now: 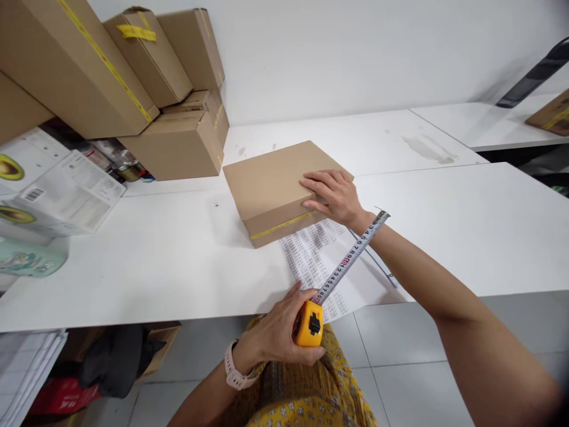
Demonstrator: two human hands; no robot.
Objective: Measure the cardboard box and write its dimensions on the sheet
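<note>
My left hand is wrapped round a yellow tape measure just off the table's front edge. Its silver blade sticks out up and to the right, the end reaching near my right forearm. My right hand lies with stretched fingers on the right part of a closed cardboard box, thumb along its front upper edge. A yellow tape strip runs along the box's front side. Beneath the blade a printed sheet lies partly under the box, with a pen on it, partly hidden by my right arm.
Cardboard boxes are stacked at the back left of the white table. White cartons with avocado pictures and a mint-green container stand at the left edge. A dark flat object leans at the far right, near another box.
</note>
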